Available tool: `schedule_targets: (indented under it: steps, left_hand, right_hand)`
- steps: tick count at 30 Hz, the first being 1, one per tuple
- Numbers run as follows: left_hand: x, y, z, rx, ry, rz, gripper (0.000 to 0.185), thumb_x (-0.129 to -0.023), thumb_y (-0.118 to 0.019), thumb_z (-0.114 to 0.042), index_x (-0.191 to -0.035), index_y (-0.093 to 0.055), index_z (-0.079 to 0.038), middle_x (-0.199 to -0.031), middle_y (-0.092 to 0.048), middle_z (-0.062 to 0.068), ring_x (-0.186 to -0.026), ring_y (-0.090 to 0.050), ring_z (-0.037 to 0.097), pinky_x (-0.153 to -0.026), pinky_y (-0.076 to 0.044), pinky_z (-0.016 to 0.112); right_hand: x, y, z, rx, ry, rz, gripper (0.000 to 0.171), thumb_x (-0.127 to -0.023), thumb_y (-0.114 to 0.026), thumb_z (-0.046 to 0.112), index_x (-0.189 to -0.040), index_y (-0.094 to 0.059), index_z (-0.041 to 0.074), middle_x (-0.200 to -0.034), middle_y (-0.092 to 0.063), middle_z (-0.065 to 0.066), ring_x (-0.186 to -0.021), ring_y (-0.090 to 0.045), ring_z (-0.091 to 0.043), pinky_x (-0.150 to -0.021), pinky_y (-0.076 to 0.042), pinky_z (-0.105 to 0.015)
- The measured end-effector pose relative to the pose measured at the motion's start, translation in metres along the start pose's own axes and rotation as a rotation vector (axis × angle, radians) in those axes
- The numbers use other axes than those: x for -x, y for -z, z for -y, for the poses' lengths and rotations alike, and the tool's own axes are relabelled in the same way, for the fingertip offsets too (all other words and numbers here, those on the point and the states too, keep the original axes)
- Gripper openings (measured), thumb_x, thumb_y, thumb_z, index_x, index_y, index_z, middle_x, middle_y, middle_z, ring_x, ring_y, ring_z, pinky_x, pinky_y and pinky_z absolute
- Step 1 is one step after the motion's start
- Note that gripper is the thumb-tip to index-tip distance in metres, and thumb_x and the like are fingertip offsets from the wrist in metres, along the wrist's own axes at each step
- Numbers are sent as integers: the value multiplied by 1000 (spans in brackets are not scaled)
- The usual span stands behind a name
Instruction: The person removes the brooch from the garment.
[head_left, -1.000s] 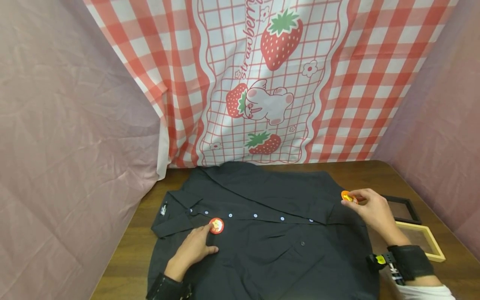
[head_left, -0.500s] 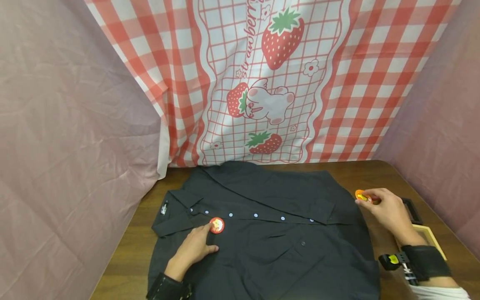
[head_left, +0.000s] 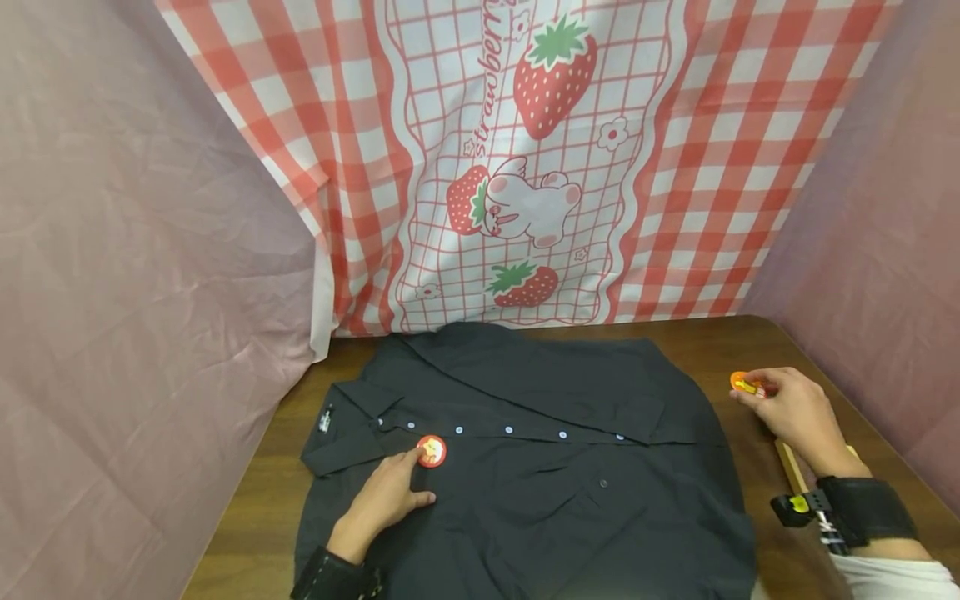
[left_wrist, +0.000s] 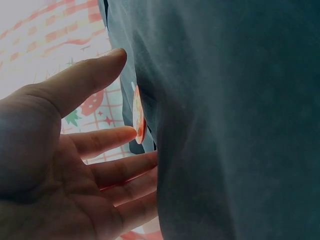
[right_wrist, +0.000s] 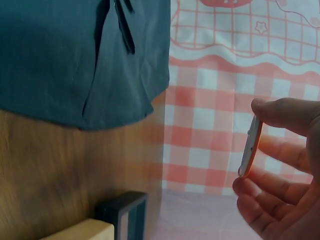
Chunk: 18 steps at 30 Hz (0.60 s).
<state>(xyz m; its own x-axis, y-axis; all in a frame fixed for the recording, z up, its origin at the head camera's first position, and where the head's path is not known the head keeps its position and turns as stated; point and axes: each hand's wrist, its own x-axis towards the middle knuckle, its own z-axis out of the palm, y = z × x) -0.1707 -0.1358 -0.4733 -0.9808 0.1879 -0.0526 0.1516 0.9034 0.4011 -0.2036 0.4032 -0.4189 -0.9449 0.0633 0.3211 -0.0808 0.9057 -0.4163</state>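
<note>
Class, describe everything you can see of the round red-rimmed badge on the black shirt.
The red-rimmed badge is a thin, glossy-looking disc with a pale centre and a yellow-orange design, too small to make out. It rests face up on the black shirt, just on the near side of the row of pale buttons, towards the collar. The left hand touches its left edge with the index finger. The left wrist view shows it almost edge-on.

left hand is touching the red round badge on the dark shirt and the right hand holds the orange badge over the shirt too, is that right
The last part is wrong: the right hand holds the orange badge over the wooden table, beside the dark shirt, as the head view shows. The left hand is indeed touching the red round badge on the shirt.
</note>
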Motion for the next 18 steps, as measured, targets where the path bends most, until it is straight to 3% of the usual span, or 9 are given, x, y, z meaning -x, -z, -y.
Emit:
schedule_targets:
  steps: [9, 18]
  left_hand:
    - [0, -1, 2, 23, 44, 21, 69, -76, -83, -28, -134, -54, -3, -133, -58, 22, -126, -52, 41, -105, -42, 56]
    - [-1, -2, 3, 32, 33, 24, 68, -78, -81, -28, -134, -54, -3, -134, -58, 22, -126, -52, 41, -106, -42, 56]
  right_hand:
    - [-5, 6, -11, 63, -4, 12, 49, -87, -72, 31, -108, -64, -12, -92, -62, -29, -83, -58, -43, -65, -45, -53]
    - [-10, 12, -25, 101, -96, 88, 51, -86, -74, 28, -107, -60, -17, -96, -63, -35, -82, -59, -50, -61, -48, -53]
